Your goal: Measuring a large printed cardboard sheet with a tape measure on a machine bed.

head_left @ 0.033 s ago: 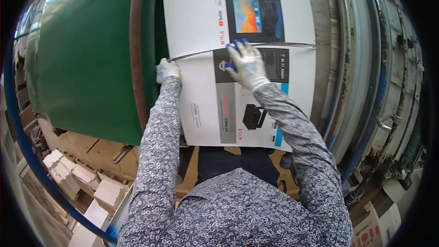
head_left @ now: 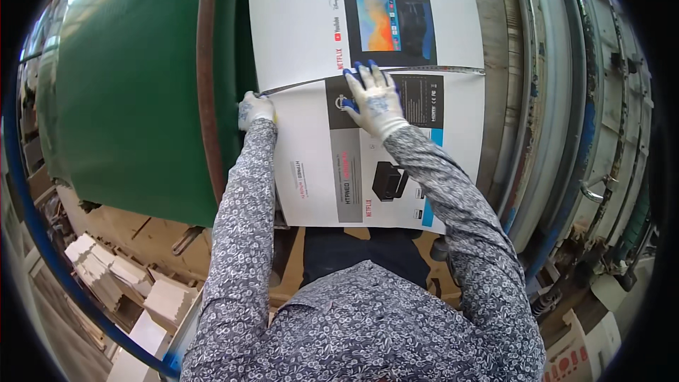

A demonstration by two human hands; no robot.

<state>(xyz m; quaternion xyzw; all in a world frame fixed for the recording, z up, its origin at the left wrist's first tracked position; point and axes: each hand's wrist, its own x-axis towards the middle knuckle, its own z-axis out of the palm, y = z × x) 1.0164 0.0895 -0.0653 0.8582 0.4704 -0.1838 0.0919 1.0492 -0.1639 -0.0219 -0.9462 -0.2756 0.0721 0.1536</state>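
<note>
White printed cardboard (head_left: 304, 141) lies in front of me, with dark panels and pictures of a black device. A narrow dark strip (head_left: 297, 85) runs across it, between the near part and the far part (head_left: 297, 21); I cannot tell whether they are joined. My left hand (head_left: 256, 110), in a white glove, is closed at the left edge of the cardboard, by the strip's left end. Its fingertips are partly hidden. My right hand (head_left: 376, 102), in a white glove with blue fingertips, rests flat with fingers spread on the near part, its fingertips at the strip.
A large green surface (head_left: 127, 99) with a brown bar (head_left: 206, 78) along its edge stands to the left. Worn metal rails (head_left: 548, 99) run along the right. Stacked pale board pieces (head_left: 113, 269) sit at lower left, behind a blue curved tube (head_left: 64, 283).
The cardboard and both hands appear slightly further left. My right hand lies flatter, its fingers a little more spread. My left hand keeps its place at the edge.
</note>
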